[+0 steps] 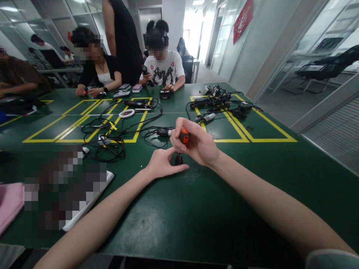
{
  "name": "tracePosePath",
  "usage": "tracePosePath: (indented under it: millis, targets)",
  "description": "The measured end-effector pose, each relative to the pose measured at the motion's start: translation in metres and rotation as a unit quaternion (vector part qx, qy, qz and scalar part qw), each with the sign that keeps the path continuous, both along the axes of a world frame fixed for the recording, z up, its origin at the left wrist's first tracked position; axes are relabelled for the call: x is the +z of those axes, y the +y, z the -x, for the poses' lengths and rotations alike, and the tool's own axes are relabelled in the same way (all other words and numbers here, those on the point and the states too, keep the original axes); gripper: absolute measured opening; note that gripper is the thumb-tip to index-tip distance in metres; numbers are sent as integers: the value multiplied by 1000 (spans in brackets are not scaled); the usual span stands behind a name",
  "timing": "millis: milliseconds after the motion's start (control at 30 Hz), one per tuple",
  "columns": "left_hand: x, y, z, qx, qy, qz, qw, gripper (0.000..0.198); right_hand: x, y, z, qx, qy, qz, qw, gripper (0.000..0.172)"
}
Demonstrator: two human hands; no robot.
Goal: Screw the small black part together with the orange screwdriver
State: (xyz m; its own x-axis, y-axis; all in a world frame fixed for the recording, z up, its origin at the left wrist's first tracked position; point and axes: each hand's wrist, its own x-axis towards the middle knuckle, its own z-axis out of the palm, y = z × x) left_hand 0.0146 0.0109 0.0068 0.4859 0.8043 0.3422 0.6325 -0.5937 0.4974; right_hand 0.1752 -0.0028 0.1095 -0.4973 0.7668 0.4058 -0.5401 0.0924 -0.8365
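My right hand (pixel 196 144) is wrapped round an orange and black screwdriver handle (pixel 184 135), held above the green table (pixel 157 216). Below it, a small black part (pixel 178 160) stands on the table, with a metal shaft showing at its top. My left hand (pixel 162 162) rests on the table, thumb and forefinger spread on either side of that part. The other left fingers are partly hidden behind my right hand. Whether the left fingers touch the part cannot be made out.
Coiled black cables (pixel 112 147) and a white ring (pixel 126 113) lie ahead on the left. More tangled cables (pixel 213 101) are at the far right. A white-edged object (pixel 108 179) lies left. People sit across the table.
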Motion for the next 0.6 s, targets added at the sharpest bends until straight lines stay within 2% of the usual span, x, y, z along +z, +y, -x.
tracePosePath:
  millis: [133,233,367,600]
  targets:
    - [-2,-3,-9,19,-67,44,997,55,0,0,3,-2,-6,10,1000,55]
    - [-4,-4,-14,-11,-122,68,990,53,-1,2,3,3,-15,15,1000,58]
    - [-7,-2,-15,-10,-179,93,979,47,-4,3,3,2,-20,8,1000,59]
    - [-9,0,-15,-29,-198,124,972,47,-2,2,4,10,-16,11,1000,60]
